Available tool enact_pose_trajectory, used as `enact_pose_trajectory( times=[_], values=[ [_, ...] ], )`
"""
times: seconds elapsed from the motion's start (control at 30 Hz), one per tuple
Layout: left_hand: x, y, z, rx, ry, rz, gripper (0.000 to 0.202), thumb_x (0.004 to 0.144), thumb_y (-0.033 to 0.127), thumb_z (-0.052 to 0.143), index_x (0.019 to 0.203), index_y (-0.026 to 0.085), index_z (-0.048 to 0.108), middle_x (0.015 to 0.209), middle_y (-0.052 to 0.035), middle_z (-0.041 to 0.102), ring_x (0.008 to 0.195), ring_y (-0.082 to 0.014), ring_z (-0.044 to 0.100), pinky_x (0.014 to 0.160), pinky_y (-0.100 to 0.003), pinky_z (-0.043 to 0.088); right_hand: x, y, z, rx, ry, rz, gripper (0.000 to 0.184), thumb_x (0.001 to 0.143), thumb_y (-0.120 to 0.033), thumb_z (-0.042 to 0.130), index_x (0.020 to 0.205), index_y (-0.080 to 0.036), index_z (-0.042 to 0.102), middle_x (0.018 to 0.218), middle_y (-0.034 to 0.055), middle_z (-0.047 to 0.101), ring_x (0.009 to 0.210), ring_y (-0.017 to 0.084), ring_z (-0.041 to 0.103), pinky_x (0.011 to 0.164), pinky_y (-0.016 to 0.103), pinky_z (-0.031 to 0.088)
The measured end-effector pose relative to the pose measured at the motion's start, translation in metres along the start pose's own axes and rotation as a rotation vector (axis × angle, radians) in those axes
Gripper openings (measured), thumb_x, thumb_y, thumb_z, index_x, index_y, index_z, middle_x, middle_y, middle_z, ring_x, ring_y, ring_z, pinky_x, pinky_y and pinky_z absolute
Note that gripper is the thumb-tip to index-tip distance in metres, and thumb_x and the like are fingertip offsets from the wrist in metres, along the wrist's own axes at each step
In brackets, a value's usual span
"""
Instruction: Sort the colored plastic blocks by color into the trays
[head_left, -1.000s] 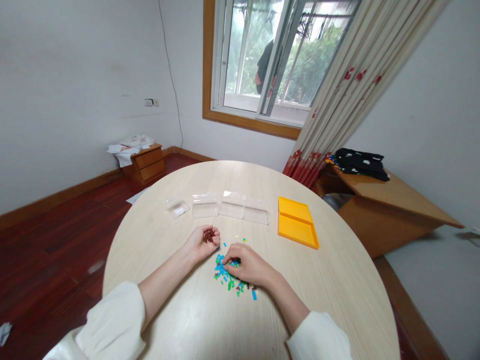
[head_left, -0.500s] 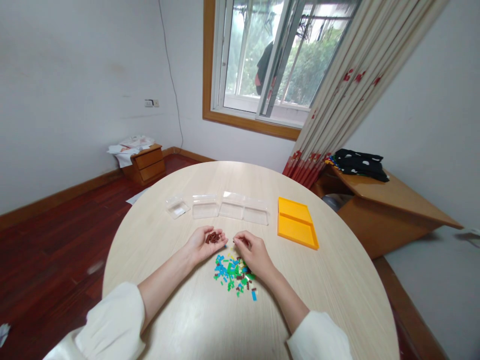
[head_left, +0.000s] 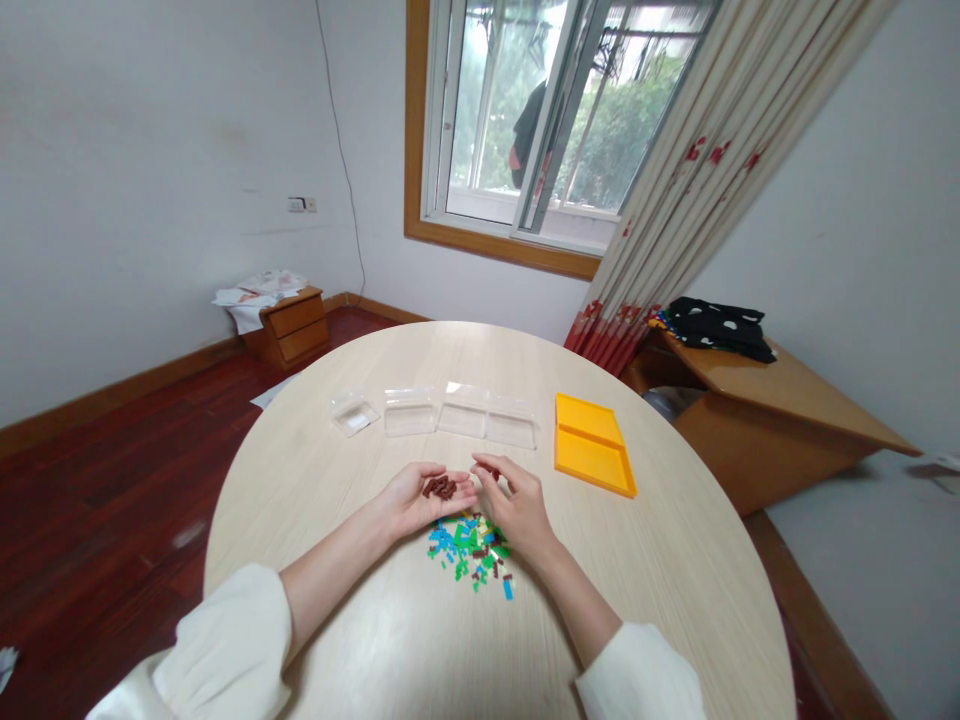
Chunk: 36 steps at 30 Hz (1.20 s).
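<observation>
My left hand (head_left: pixel 420 497) lies palm up on the round table (head_left: pixel 660 560), cupped round a small heap of brown pieces (head_left: pixel 439 488). Close beside it on the right, my right hand (head_left: pixel 516 503) pinches a brown piece (head_left: pixel 491 470) between thumb and fingertips, just clear of the left palm. Under and in front of both hands lies a loose pile of small blue, green, brown and pale pieces (head_left: pixel 471 546).
Behind the hands stand a row of clear plastic trays (head_left: pixel 450 413) and a yellow tray (head_left: pixel 592 442). A low wooden cabinet (head_left: pixel 294 325) is on the floor at left, a slanted wooden board with dark cloth (head_left: pixel 757 385) at right, and a person outside the window (head_left: pixel 529 130).
My right hand lifted off the pile with a brown piece and moved up towards my left palm. The left hand shifted slightly right and opened flatter.
</observation>
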<state>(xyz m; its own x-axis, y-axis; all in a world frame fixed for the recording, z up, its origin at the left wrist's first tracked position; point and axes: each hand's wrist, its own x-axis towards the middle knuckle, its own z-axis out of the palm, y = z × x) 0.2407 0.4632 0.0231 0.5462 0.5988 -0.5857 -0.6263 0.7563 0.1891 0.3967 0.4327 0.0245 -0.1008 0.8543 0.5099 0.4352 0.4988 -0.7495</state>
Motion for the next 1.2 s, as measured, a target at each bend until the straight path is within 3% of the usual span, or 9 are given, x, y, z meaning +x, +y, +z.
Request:
enact_pose_trajectory(
  times=[0.17,0.3,0.43,0.63,0.83,0.93,1.2],
  values=[
    [-0.002,0.002,0.002,-0.001,0.014,0.03,0.011,0.078,0.007,0.038,0.078,0.01,0.049,0.06,-0.0068,0.051,0.052,-0.0133,0.052,0.046,-0.025,0.048,0.002,0.001,-0.009,-0.064,0.006,0.032,0.014,0.081,-0.023,0.052,0.085,-0.018,0.064,0.075,0.0041,0.064,0.067,0.015,0.056,0.064,0.028,0.045],
    [-0.001,0.006,0.0,-0.014,-0.027,0.028,0.012,0.076,0.008,0.04,0.066,0.013,0.043,0.053,-0.0015,0.042,0.04,-0.0062,0.035,0.035,-0.014,0.032,-0.004,0.01,-0.017,-0.11,-0.233,0.083,0.009,0.076,-0.017,0.055,0.079,-0.018,0.064,0.072,0.0022,0.061,0.067,0.014,0.055,0.065,0.026,0.044],
    [0.001,0.009,-0.003,-0.022,-0.035,0.03,0.013,0.075,0.008,0.041,0.064,0.014,0.041,0.053,0.0014,0.037,0.039,-0.0048,0.03,0.033,-0.013,0.023,-0.011,0.018,-0.022,-0.081,-0.404,0.142,0.011,0.076,-0.014,0.054,0.079,-0.017,0.064,0.073,0.0017,0.06,0.069,0.013,0.055,0.065,0.025,0.044],
    [0.002,0.01,-0.005,-0.038,-0.041,0.034,0.013,0.074,0.007,0.041,0.064,0.015,0.04,0.055,0.0012,0.036,0.041,-0.0057,0.032,0.035,-0.014,0.026,-0.011,0.013,-0.027,-0.048,-0.508,0.18,0.015,0.074,-0.009,0.055,0.082,-0.016,0.065,0.077,0.0022,0.062,0.07,0.012,0.055,0.065,0.023,0.043],
    [0.001,0.01,-0.004,-0.037,-0.017,0.047,0.013,0.075,0.007,0.042,0.064,0.015,0.041,0.055,0.0004,0.037,0.042,-0.006,0.031,0.035,-0.014,0.029,-0.012,0.018,-0.026,-0.052,-0.513,0.179,0.017,0.069,-0.014,0.065,0.086,-0.017,0.066,0.079,0.0021,0.062,0.07,0.013,0.054,0.064,0.023,0.044],
    [0.0,0.009,-0.002,-0.03,-0.006,0.056,0.014,0.075,0.008,0.042,0.064,0.015,0.041,0.055,0.0002,0.037,0.042,-0.006,0.031,0.035,-0.014,0.029,-0.013,0.021,-0.026,-0.061,-0.497,0.149,0.012,0.076,-0.017,0.061,0.086,-0.017,0.067,0.081,0.0038,0.063,0.074,0.014,0.056,0.068,0.025,0.044],
    [0.0,0.009,-0.002,-0.013,0.002,0.08,0.013,0.075,0.007,0.04,0.063,0.014,0.042,0.054,-0.0002,0.039,0.042,-0.0059,0.032,0.035,-0.013,0.029,-0.012,0.016,-0.024,-0.134,-0.574,0.041,0.021,0.078,-0.008,0.054,0.091,-0.019,0.068,0.085,0.0041,0.064,0.082,0.015,0.057,0.077,0.027,0.044]
  ],
)
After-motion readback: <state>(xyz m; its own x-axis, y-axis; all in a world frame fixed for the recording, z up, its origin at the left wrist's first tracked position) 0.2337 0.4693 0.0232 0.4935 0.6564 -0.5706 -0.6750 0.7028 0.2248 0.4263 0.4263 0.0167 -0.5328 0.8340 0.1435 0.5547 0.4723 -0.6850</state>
